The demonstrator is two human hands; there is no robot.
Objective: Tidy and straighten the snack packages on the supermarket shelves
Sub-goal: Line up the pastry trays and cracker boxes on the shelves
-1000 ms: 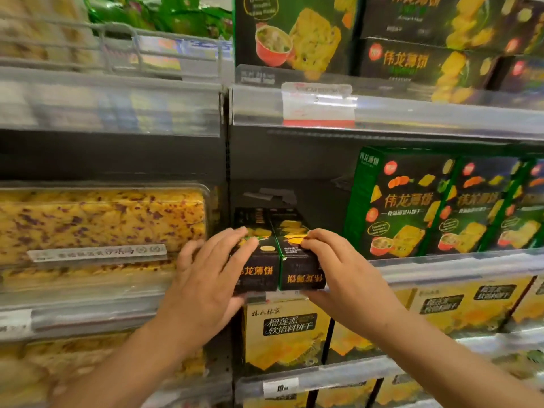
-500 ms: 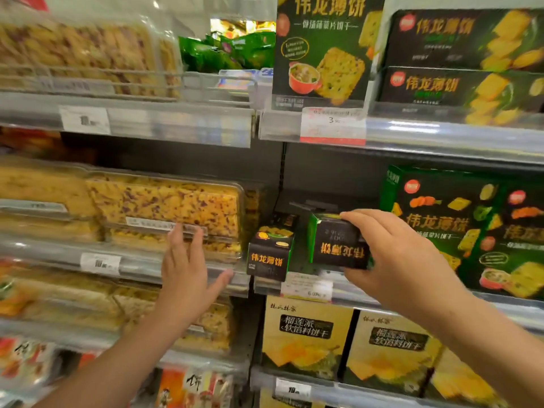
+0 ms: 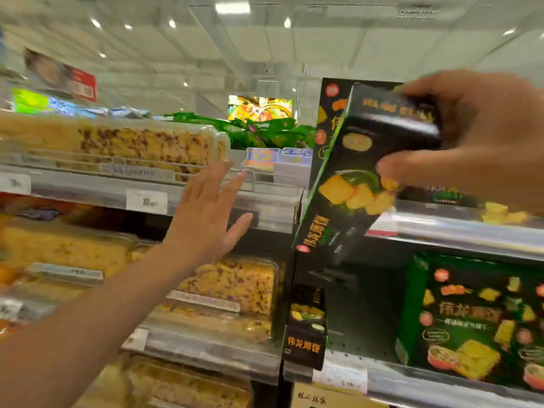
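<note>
Head view: my right hand (image 3: 482, 136) grips black cracker box (image 3: 362, 172), tilted, raised before upper shelf (image 3: 459, 231). My left hand (image 3: 206, 213) open, fingers straight, near pastry trays (image 3: 147, 142). Second small box (image 3: 306, 328) stands on lower shelf (image 3: 412, 378).

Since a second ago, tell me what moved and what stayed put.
The right hand lifted one black box off the middle shelf and now grips it, tilted, up by the shelf above. The left hand let go of the boxes and now hangs open before the clear trays. The other small black box stayed on the middle shelf, as did the green boxes.
</note>
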